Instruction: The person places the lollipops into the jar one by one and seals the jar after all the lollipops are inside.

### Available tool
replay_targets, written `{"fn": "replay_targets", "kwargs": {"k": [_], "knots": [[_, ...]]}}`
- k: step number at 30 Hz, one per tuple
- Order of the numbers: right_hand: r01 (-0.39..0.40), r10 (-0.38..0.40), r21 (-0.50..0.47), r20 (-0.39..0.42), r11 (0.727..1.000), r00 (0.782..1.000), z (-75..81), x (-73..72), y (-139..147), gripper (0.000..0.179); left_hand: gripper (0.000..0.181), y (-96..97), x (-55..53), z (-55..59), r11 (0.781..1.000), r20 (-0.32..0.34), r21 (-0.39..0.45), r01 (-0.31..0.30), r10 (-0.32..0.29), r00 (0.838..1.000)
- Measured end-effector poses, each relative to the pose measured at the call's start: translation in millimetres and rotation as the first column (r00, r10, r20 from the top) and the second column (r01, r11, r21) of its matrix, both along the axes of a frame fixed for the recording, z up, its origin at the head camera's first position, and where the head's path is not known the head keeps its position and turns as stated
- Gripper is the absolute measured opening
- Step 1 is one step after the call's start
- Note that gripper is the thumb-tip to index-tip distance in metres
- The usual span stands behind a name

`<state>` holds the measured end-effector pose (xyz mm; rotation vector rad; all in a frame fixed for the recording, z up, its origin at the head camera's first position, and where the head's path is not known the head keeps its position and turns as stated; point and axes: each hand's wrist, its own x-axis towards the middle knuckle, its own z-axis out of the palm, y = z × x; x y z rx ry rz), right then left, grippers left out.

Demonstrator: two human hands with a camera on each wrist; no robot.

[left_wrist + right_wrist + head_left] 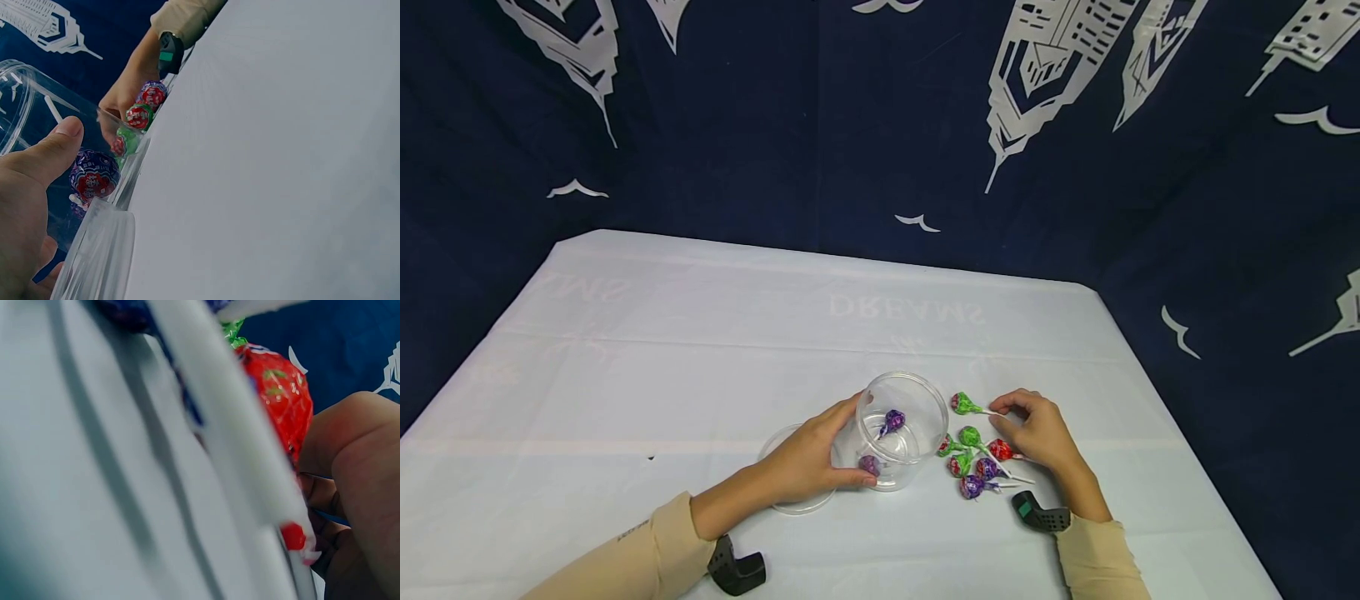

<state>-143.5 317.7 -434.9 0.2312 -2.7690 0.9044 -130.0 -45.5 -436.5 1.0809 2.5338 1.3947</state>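
Lollipops (972,487) lie inside and right of the jar (917,435).

White-clothed table (647,383); navy backdrop (760,150), pale building prints (1048,67).

Beige sleeves (640,550), left lettered; black wrist cameras (1047,517), green patch (1025,507) on right.

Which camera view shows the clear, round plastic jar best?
The head view: the jar fits fully in frame, its round mouth visible. The left wrist view crops it, the left hand covering part; in the right wrist view I cannot identify it.
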Motion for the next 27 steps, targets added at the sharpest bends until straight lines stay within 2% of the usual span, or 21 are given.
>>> {"fn": "replay_targets", "kwargs": {"k": [8, 14, 17, 27], "knots": [[-0.007, 0.007, 0.023, 0.0, 1.0, 1.0, 1.1, 0.5, -0.4, 0.011, 0.105, 0.0, -0.3, -0.5, 1.0, 0.002, -0.007, 0.001, -0.001, 1.0], [-0.042, 0.045, 0.043, -0.058, 0.998, 0.997, 1.2, 1.0, -0.9, 0.012, 0.105, -0.2, -0.3, -0.8, 1.0, 0.004, -0.012, -0.002, 0.002, 1.0], [-0.054, 0.057, 0.053, -0.062, 0.997, 0.996, 0.7, 0.7, -0.3, 0.013, 0.105, -0.5, -0.2, -1.0, 1.0, 0.003, -0.015, -0.004, 0.004, 1.0], [-0.045, 0.045, 0.047, 0.0, 0.998, 0.999, 0.0, -0.2, 1.2, 0.01, 0.105, -0.1, 0.3, -0.2, 1.0, 0.007, -0.008, -0.003, 0.003, 1.0]]}}
